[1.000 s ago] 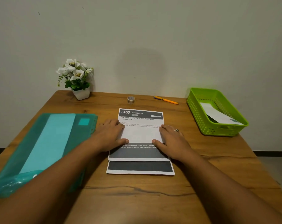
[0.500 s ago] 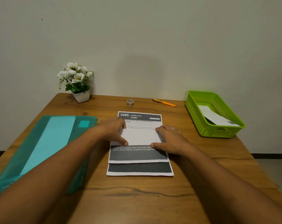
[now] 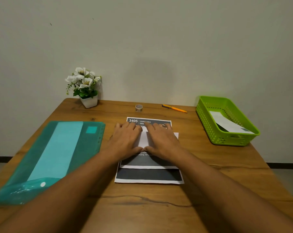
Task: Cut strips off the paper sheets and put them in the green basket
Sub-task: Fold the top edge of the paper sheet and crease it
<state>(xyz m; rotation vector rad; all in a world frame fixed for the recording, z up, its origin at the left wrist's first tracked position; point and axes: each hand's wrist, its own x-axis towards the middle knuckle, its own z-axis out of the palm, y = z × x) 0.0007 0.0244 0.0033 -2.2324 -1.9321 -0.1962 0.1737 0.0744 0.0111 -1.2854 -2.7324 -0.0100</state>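
Two printed paper sheets lie stacked in the middle of the table; the top sheet [image 3: 148, 161] is folded, with a white flap [image 3: 143, 139] turned over its middle. The bottom sheet [image 3: 149, 176] shows a dark band nearer me. My left hand [image 3: 125, 140] and my right hand [image 3: 161, 140] lie flat side by side on the flap and press it down, thumbs nearly touching. The green basket [image 3: 226, 138] stands at the right edge of the table and holds a white paper strip [image 3: 226, 122].
A teal plastic folder [image 3: 58, 152] lies at the left. Along the back edge stand a white pot of flowers [image 3: 85, 88], a small tape roll [image 3: 139, 107] and an orange cutter knife [image 3: 174, 108]. The wooden table [image 3: 142, 207] meets a plain wall.
Both hands have slid toward each other and forward on the folded flap, from its outer edges to its middle. The camera has dipped slightly.
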